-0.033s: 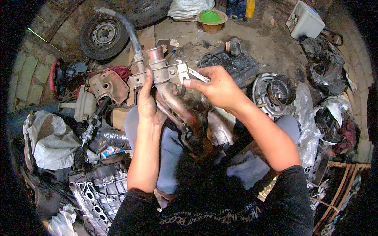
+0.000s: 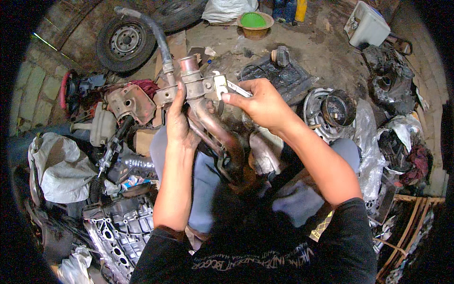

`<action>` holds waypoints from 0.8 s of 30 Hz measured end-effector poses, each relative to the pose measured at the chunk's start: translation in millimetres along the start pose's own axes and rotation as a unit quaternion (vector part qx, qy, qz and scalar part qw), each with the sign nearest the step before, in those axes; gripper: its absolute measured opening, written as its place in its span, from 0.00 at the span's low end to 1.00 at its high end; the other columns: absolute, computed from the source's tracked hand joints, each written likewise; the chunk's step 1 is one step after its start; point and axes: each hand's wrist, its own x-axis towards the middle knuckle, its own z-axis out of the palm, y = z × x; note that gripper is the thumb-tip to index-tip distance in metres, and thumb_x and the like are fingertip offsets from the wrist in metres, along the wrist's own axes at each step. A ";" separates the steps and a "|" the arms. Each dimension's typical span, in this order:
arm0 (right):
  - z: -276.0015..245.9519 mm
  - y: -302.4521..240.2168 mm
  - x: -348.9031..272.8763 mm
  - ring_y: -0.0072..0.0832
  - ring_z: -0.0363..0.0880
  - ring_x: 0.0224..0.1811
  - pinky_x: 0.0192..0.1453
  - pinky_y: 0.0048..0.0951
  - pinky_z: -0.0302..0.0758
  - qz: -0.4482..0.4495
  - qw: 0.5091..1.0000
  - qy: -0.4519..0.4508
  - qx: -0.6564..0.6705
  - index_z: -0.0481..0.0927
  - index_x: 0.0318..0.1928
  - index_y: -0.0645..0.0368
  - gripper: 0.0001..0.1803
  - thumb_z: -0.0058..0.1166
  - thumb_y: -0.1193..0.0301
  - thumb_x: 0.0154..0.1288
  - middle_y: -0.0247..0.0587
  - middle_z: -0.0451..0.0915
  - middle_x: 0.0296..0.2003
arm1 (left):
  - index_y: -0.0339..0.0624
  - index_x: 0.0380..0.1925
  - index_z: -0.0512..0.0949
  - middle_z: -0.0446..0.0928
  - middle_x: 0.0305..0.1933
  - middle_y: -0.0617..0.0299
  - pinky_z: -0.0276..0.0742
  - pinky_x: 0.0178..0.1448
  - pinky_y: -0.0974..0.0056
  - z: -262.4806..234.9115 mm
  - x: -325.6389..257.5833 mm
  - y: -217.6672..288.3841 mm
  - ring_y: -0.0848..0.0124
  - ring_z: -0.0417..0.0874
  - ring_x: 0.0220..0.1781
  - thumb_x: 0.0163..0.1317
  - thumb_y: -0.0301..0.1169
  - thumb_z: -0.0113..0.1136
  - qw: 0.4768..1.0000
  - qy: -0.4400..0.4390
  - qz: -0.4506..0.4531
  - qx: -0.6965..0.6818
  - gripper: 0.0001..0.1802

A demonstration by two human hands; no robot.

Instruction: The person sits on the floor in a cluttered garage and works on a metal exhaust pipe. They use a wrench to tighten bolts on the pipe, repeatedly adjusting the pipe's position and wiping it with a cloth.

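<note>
My left hand (image 2: 178, 125) is wrapped round a rusty metal pipe assembly (image 2: 208, 116), thumb up along its bracket. The assembly has a wide open pipe end at the top, a clamp-like bracket and two bent tubes reaching down between my knees. A dark rubber hose (image 2: 158, 40) rises from its thinner tube. At the bracket's right side, a pale metal tab (image 2: 220, 86) sticks out. My right hand (image 2: 262, 104) is closed on a slim white, pen-like thing (image 2: 239, 89) whose tip meets or nearly meets this tab; my thumb is at the tab's lower edge.
A black oily pan (image 2: 279, 73) lies beyond my hands. To the right are a wheel rim (image 2: 314, 111) and clear plastic sheeting (image 2: 366, 151). An engine cylinder head (image 2: 123, 232) and a white sack (image 2: 61, 168) lie left. Tyres (image 2: 125, 43) stand at the far left.
</note>
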 end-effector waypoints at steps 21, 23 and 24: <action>-79.0 -8.9 -13.8 0.13 0.51 0.12 0.16 0.20 0.49 0.089 0.951 0.082 0.285 0.66 0.26 0.50 0.14 0.52 0.64 0.68 0.20 0.56 0.13 | 0.35 0.49 0.70 0.76 0.34 0.50 0.79 0.36 0.58 63.6 -43.9 101.9 0.60 0.79 0.31 0.68 0.47 0.51 0.966 -0.023 0.242 0.090 0.25; -78.9 -9.8 -12.0 0.14 0.54 0.12 0.15 0.21 0.51 0.076 0.947 0.080 0.303 0.67 0.27 0.52 0.13 0.53 0.63 0.68 0.22 0.59 0.14 | 0.36 0.47 0.71 0.77 0.35 0.51 0.82 0.36 0.58 59.8 -43.8 115.8 0.58 0.81 0.31 0.67 0.46 0.53 0.961 -0.006 0.259 0.101 0.23; -79.0 -9.6 -11.4 0.15 0.57 0.13 0.15 0.22 0.51 0.066 0.941 0.080 0.322 0.69 0.27 0.52 0.13 0.54 0.62 0.66 0.24 0.63 0.15 | 0.36 0.47 0.71 0.77 0.35 0.51 0.82 0.36 0.58 57.5 -42.4 115.6 0.58 0.81 0.31 0.67 0.46 0.54 0.960 0.001 0.264 0.098 0.22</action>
